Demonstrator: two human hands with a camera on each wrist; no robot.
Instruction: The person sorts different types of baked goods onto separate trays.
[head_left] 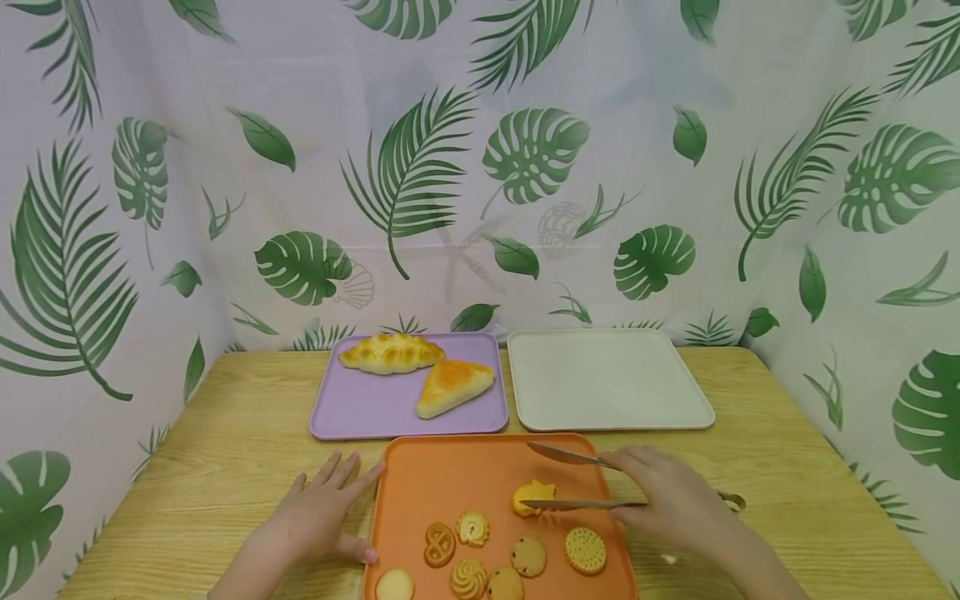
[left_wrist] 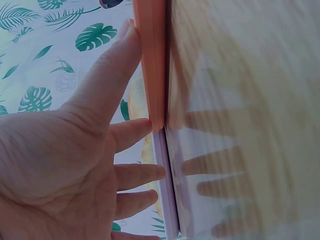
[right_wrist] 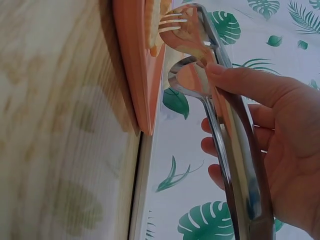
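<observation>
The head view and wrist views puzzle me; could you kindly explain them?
There is no machine, just a person's two bare hands. The widest picture is from a head camera; the others, from one on each wrist. On the wooden table, an orange tray holds cookies and a yellow piece; behind it sit a purple tray with two breads and a cream tray. The right hand holds metal tongs, one side over the yellow piece; the left hand touches the orange tray's edge.

- Metal serving tongs (head_left: 588,504): in R hand (head_left: 671,504), arms apart.
- Yel. spiky-edged cookie (head_left: 537,490): on tray (head_left: 442,468), 1 tong arm crossing it in head view.
- Tray: orange, rect., flat; L hand (head_left: 311,510) touching L rim.
</observation>
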